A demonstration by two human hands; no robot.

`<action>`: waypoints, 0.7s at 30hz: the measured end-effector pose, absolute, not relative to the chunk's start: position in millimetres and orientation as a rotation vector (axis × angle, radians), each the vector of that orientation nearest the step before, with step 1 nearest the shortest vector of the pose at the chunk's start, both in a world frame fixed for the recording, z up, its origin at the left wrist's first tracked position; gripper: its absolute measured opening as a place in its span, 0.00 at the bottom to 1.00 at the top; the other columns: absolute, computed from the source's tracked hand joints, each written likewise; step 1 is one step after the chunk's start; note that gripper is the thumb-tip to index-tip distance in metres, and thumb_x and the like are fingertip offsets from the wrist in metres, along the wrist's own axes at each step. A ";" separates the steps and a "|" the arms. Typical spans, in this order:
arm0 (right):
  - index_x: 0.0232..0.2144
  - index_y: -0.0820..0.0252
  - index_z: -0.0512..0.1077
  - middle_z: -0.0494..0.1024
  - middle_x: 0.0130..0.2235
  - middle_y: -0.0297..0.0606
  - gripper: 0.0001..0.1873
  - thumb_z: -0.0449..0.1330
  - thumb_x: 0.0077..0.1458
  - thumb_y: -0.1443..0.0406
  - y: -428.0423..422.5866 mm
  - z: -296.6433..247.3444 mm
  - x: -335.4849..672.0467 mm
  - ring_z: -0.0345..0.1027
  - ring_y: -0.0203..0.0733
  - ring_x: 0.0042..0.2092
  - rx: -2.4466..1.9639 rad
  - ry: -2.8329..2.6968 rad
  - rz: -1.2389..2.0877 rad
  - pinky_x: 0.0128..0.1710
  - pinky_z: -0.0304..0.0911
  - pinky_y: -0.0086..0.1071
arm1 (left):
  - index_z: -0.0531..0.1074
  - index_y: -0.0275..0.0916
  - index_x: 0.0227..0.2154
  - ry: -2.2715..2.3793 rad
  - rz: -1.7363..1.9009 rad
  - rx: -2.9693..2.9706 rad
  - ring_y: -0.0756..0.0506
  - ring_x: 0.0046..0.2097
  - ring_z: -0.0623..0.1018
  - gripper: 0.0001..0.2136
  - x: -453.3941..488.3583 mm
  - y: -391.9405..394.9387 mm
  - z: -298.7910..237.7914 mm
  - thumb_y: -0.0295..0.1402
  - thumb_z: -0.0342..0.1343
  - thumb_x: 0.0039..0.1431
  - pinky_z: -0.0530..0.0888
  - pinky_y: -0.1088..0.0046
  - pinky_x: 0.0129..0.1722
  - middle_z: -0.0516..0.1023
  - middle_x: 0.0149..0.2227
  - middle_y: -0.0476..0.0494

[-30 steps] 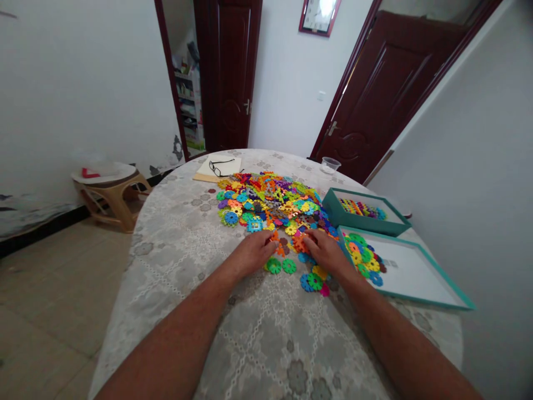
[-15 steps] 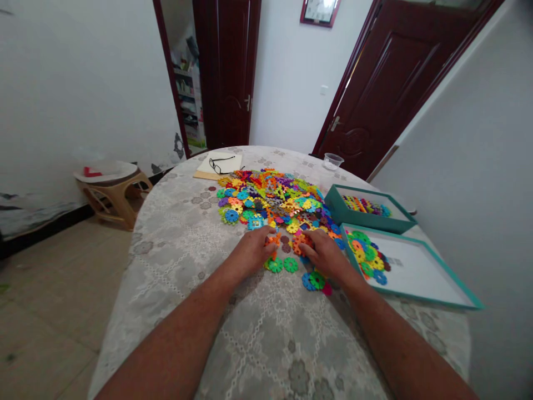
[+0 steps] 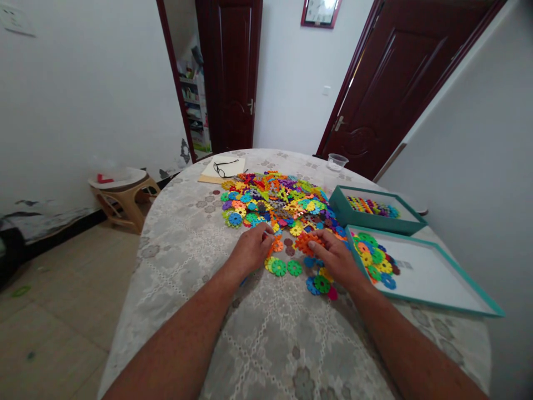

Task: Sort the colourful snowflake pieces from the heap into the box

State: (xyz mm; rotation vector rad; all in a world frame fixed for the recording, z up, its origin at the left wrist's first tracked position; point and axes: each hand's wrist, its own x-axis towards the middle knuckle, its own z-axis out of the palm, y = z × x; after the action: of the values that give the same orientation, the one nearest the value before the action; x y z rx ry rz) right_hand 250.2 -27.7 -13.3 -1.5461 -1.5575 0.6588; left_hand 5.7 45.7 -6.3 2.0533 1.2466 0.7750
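Note:
A large heap of colourful notched plastic discs (image 3: 272, 194) covers the middle of the table. My left hand (image 3: 252, 249) is closed at the heap's near edge, fingers curled inward. What it grips is mostly hidden; a light bit shows at the fingertips, and orange discs (image 3: 276, 244) lie right beside them. Between thumb and fingers, my right hand (image 3: 338, 256) holds a cluster of orange notched discs (image 3: 307, 243). Two brown discs (image 3: 288, 246) lie between the hands. Nearer me are green discs (image 3: 294, 268) and a small blue, green and pink group (image 3: 321, 284).
At right, a teal box (image 3: 375, 225) holds rows of discs, and its shallow lid (image 3: 441, 278) holds a loose pile. Black glasses (image 3: 220, 169) rest on a pad (image 3: 237, 165) at the far left. A clear bowl (image 3: 337, 161) stands at the back. A stool (image 3: 125, 200) is left of the table.
The orange cluster in my right hand is more exposed as the fingers have shifted. A light-blue square piece beside my left hand no longer shows at its former spot. The view has tilted slightly.

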 end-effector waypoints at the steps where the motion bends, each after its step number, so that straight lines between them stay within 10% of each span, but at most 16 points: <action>1: 0.47 0.55 0.73 0.79 0.40 0.36 0.15 0.57 0.64 0.54 -28.6 -13.3 247.7 0.72 0.44 0.39 -1.523 -1.561 0.701 0.38 0.67 0.34 | 0.75 0.41 0.43 1.228 0.777 2.045 0.46 0.36 0.77 0.08 6.0 44.9 -5.4 0.31 0.52 0.65 0.69 0.71 0.38 0.80 0.35 0.48; 21: 0.47 0.62 0.77 0.81 0.33 0.40 0.18 0.57 0.59 0.58 36.0 52.1 424.1 0.71 0.42 0.31 -2.079 -1.105 -0.064 0.34 0.66 0.33 | 0.75 0.41 0.43 1.203 0.743 2.217 0.42 0.46 0.78 0.12 4.7 51.9 -10.2 0.29 0.50 0.61 0.72 0.66 0.48 0.81 0.44 0.43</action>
State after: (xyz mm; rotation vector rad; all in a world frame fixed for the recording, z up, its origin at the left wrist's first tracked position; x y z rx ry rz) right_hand 424.1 36.0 52.1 -2.0793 -1.1046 -0.0641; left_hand 4.7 51.9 -10.2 2.2165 1.2029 0.7429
